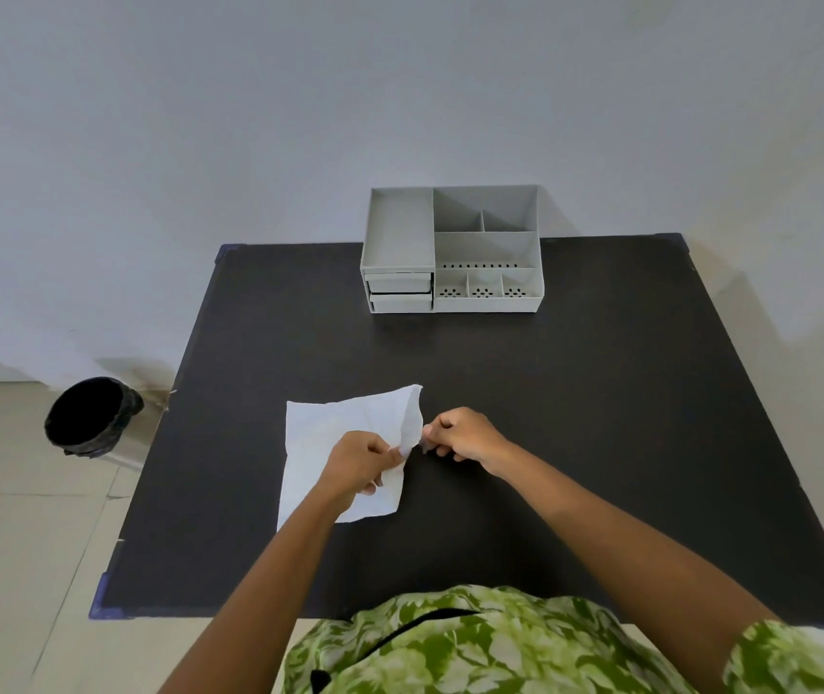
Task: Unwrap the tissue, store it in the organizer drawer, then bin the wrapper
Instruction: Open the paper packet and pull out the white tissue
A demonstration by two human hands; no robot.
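— Tissue position? Spread over the near-left tabletop, its right edge lifted.

— Your hands? Your left hand pinches that edge closed; your right hand is curled shut, apparently on a clear wrapper scrap, though this cannot be confirmed.

— Risk? Pulling apart may tear it; the organizer drawers look shut, and the bin stands on the floor.

White tissue, unfolded and creased, spread over the near part of the dark table, right edge lifted and curling. Grey organizer at the far edge, two drawers at lower left, the bottom one slightly out. Black-lined bin on the floor, left
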